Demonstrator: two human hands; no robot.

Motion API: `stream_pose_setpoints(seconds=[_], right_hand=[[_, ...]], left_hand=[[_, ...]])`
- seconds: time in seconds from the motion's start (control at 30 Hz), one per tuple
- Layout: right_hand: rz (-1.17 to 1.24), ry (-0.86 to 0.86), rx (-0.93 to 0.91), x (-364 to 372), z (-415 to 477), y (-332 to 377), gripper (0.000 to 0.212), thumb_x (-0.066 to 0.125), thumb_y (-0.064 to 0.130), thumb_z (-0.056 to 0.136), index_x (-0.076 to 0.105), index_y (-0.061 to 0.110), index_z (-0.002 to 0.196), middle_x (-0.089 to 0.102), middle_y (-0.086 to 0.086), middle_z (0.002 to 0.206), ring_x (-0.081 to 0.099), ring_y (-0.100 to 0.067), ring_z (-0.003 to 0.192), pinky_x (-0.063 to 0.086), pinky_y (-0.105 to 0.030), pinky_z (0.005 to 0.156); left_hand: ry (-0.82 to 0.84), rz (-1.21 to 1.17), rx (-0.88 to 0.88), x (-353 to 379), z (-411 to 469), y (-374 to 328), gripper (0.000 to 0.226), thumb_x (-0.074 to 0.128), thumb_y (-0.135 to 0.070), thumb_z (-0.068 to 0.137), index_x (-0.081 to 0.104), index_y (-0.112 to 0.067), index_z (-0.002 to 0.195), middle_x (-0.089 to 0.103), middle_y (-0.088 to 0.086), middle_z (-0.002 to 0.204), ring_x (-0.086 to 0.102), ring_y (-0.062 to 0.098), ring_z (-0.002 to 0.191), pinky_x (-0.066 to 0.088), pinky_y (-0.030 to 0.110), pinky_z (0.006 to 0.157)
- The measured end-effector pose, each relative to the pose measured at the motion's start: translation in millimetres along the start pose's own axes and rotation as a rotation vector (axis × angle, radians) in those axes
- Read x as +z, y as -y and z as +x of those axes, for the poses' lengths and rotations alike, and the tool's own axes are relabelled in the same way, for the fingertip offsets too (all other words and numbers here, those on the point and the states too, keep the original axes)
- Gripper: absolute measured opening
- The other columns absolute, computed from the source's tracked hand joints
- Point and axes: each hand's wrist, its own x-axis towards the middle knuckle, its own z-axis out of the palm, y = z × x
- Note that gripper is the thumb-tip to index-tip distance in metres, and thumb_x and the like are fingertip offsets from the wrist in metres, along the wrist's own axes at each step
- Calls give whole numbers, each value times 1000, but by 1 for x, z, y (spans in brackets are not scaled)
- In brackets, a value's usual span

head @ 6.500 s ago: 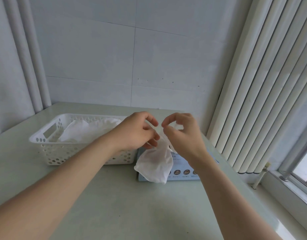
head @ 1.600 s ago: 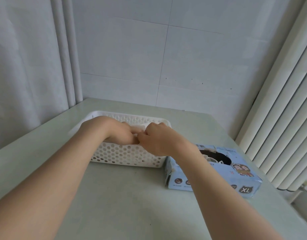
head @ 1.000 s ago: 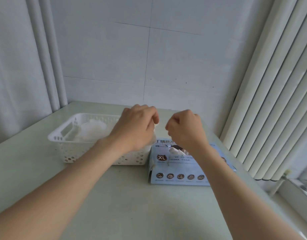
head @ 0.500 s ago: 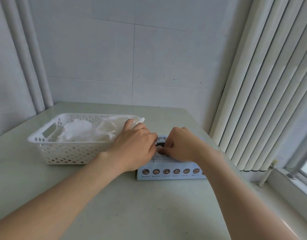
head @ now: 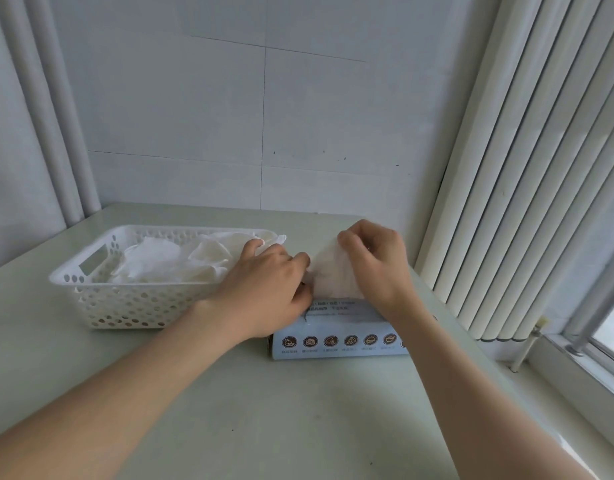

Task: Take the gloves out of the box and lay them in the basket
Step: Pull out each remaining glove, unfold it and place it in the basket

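Right hand [head: 371, 268]: thumb and curled fingertips [head: 345, 242] pinch the top edge of a thin white disposable glove [head: 333, 275]. The glove is partly drawn out and its lower end sits at the top opening of the pale blue cardboard box with a row of round icons [head: 336, 341]. Its long axis runs roughly upright, from the box to the pinching fingers.

Left hand [head: 264, 292]: fingers curled, knuckles up, thumb side against the glove's lower left edge. Cannot tell whether it pinches the glove or only steadies the box beneath.

Key relation: the white perforated plastic basket [head: 101, 299] lies to the left of the glove, just beside the box. The left hand is the nearer one to it and sits between glove and basket, over the basket's right end. Judged: once the glove is free of the opening it must travel leftward over the near rim, and the left hand is in that path unless it carries the glove too.

Around: a heap of crumpled white gloves [head: 160, 263] already lies in the basket, one fingertip draped over the far right rim. Both stand on a pale green table [head: 246, 410]. White vertical blinds [head: 523, 168] hang to the right, well apart.
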Motion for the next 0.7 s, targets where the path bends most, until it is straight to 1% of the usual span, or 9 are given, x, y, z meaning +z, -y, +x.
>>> stream_pose_setpoints(seconds=[0.13, 0.2, 0.27, 0.4, 0.47, 0.53, 0.6, 0.67, 0.7], right_hand=[[220, -82, 98, -4, 3, 8, 37, 62, 22, 98, 50, -7, 78, 44, -7, 69, 39, -19, 64, 31, -31, 58], [293, -86, 154, -5, 2, 12, 39, 62, 24, 102, 49, -2, 75, 39, -6, 70, 35, -19, 63, 28, -31, 57], [368, -89, 164, -5, 0, 17, 39, 59, 28, 105, 52, 9, 71, 39, -3, 70, 35, -18, 63, 29, -31, 59], [455, -150, 82, -4, 1, 22, 37, 49, 32, 113, 57, 5, 88, 49, -5, 76, 43, -18, 67, 38, -32, 62], [425, -199, -2, -3, 2, 25, 37, 44, 30, 115, 54, 2, 93, 52, -8, 79, 46, -20, 69, 42, -33, 62], [338, -240, -89, -3, 0, 31, 35, 40, 27, 116, 51, 0, 96, 49, -6, 80, 44, -19, 72, 42, -33, 64], [271, -239, -154, -2, -3, 36, 32, 38, 20, 116, 48, 4, 91, 44, 1, 77, 40, -14, 69, 39, -27, 62], [245, -176, -176, 1, -5, 40, 31, 39, 15, 114, 45, 11, 84, 42, 7, 73, 38, -12, 66, 37, -27, 60], [242, -129, -172, 2, -6, 41, 31, 40, 12, 112, 45, 12, 82, 43, 8, 70, 39, -12, 65, 37, -27, 59]], left_hand=[[-24, -44, 10, 0, 0, 0, 37, 43, -41, 101, 50, -21, 132, 66, -8, 88, 58, 18, 111, 25, 43, 116], [-29, -67, 16, -2, -1, 0, 40, 42, -40, 103, 48, -22, 138, 63, -10, 83, 59, 18, 110, 25, 43, 117], [-48, -81, 22, -4, -1, 0, 36, 40, -38, 104, 54, -24, 135, 63, -10, 83, 59, 19, 108, 28, 45, 116], [-159, -125, 28, -8, 0, 0, 41, 35, -40, 102, 72, -26, 115, 72, -9, 101, 57, 19, 119, 33, 41, 109], [-196, -235, 10, -11, 1, -2, 39, 40, -40, 105, 75, -26, 114, 74, -8, 107, 54, 17, 121, 34, 37, 107], [-241, -407, -24, -16, 3, -5, 33, 49, -38, 108, 71, -24, 128, 72, -7, 121, 53, 14, 125, 39, 37, 110], [-296, -600, -76, -22, 4, -8, 42, 54, -40, 106, 58, -22, 144, 67, -9, 134, 57, 7, 123, 45, 32, 107], [-339, -782, -119, -27, 5, -11, 54, 56, -46, 104, 45, -24, 152, 64, -10, 133, 61, -4, 113, 48, 19, 96], [-353, -857, -133, -30, 5, -12, 56, 56, -47, 103, 42, -25, 153, 66, -9, 126, 62, -8, 105, 47, 12, 89]])
